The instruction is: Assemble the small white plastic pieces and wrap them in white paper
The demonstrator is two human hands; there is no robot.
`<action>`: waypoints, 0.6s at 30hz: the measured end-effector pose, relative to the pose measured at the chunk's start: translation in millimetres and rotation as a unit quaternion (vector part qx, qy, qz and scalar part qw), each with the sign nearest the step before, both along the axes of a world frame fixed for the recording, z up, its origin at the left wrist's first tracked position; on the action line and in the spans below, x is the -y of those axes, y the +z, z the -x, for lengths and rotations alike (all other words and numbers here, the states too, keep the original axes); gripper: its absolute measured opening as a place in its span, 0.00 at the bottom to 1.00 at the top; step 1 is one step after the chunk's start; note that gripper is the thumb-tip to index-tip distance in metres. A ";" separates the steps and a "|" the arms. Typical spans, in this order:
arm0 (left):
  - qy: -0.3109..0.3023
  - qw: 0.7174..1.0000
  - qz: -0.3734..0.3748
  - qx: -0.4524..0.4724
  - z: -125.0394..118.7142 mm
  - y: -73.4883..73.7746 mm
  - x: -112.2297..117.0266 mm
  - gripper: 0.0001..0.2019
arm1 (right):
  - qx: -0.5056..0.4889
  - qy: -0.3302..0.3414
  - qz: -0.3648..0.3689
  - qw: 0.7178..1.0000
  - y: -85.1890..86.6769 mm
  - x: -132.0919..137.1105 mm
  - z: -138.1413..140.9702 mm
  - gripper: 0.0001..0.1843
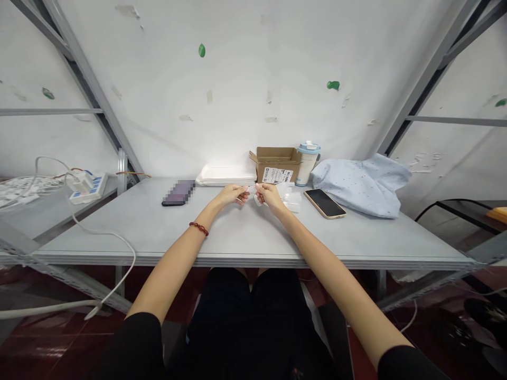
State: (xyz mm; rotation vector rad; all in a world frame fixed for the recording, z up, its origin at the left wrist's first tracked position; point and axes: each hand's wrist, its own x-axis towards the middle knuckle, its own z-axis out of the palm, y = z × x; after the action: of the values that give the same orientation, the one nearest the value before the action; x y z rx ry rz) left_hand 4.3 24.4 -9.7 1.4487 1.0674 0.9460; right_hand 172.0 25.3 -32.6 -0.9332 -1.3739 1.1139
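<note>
Both of my arms reach out over the grey table (pixel 245 237). My left hand (pixel 232 194), with a red bead bracelet on its wrist, pinches one end of a small white piece (pixel 252 189). My right hand (pixel 268 194) is closed on the other end, and the two hands almost touch. The piece is too small to name. A few small clear plastic pieces (pixel 292 201) lie on the table just right of my right hand.
At the back stand a white tray (pixel 225 175), an open cardboard box (pixel 277 163) and a light blue cup (pixel 308 162). A dark phone (pixel 178 193) lies left, a second phone (pixel 325 203) right, beside a pale blue cloth (pixel 362 184). A power strip (pixel 87 186) with cables sits far left.
</note>
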 end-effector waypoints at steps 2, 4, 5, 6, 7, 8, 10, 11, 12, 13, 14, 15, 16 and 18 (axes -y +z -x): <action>0.004 1.000 0.012 0.011 0.9 1.6 0.4 0.16 | 0.037 -0.004 -0.019 0.999 0.2 0.6 0.2 0.23; 0.011 1.000 0.024 0.016 1.7 2.6 -0.1 0.16 | 0.088 -0.008 -0.050 0.995 0.0 1.3 0.4 0.22; 0.015 0.999 0.028 0.017 2.1 2.8 -0.7 0.16 | 0.114 -0.007 -0.067 0.991 -0.2 1.5 0.4 0.22; 0.017 0.999 0.029 0.017 2.5 2.7 -1.4 0.16 | 0.135 -0.006 -0.082 0.987 -0.7 1.5 0.2 0.23; 0.016 0.999 0.029 0.018 3.0 2.2 -2.3 0.16 | 0.151 -0.004 -0.093 0.984 -1.2 1.2 0.0 0.23; 0.013 0.999 0.028 0.019 3.7 1.5 -3.4 0.16 | 0.161 -0.001 -0.100 0.982 -1.8 0.8 -0.4 0.24; -0.003 0.999 0.022 0.023 5.2 -0.9 -5.7 0.16 | 0.168 -0.001 -0.104 0.980 -2.7 -0.3 -1.2 0.25; -0.012 0.999 0.018 0.025 6.0 -2.3 -7.0 0.17 | 0.166 -0.001 -0.101 0.981 -2.9 -0.8 -1.6 0.25; -0.020 0.999 0.013 0.026 6.9 -3.9 -8.1 0.18 | 0.161 0.000 -0.096 0.982 -2.9 -1.0 -2.0 0.25; -0.028 0.999 0.005 0.028 7.6 -5.4 -9.2 0.18 | 0.153 0.001 -0.087 0.984 -2.5 -0.8 -2.4 0.26; -0.035 0.999 -0.006 0.028 8.2 -6.7 -10.1 0.19 | 0.143 0.003 -0.074 0.987 -1.8 -0.2 -2.7 0.26; -0.041 0.999 -0.018 0.024 8.6 -8.0 -10.7 0.20 | 0.129 0.008 -0.058 0.990 -0.7 0.8 -3.0 0.27; -0.047 0.998 -0.033 0.018 8.7 -8.9 -11.1 0.20 | 0.113 0.015 -0.038 0.993 0.6 2.2 -3.4 0.27; -0.055 0.996 -0.064 0.002 8.1 -10.1 -11.2 0.20 | 0.078 0.036 0.005 0.996 3.6 5.4 -4.1 0.28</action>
State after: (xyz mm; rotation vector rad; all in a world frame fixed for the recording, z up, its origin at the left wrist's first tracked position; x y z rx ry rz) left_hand -3.8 35.6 -19.8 1.5931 0.9295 0.9514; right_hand 176.1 19.8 -29.0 -1.0013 -1.5402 1.1206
